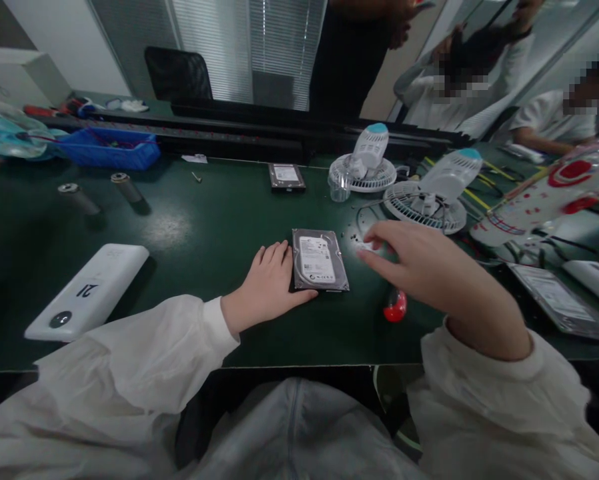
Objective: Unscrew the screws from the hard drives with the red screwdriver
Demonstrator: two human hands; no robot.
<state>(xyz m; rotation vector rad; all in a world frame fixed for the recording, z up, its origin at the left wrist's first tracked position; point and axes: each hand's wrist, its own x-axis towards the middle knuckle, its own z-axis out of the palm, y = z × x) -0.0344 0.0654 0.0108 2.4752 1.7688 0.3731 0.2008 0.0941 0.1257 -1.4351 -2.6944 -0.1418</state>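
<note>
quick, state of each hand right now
Left hand: open, resting against the hard drive.
Right hand: partly curled, can't tell whether it holds anything.

One head-worn camera supplied the view, looking forward and steeply down from above the wearer's light grey cloth garment (294,437), which filled the bottom edge. It faced across the flat, dark green tabletop (219,213), near enough that the bare left hand (267,283) and bare right hand (409,257) loomed large, with the rectangular silver-and-black metal hard drive (317,260) just right of and below centre. Farther off, the pale slatted window blinds (212,53) and a standing person in dark clothes (347,63) ran out of frame at the top.
</note>
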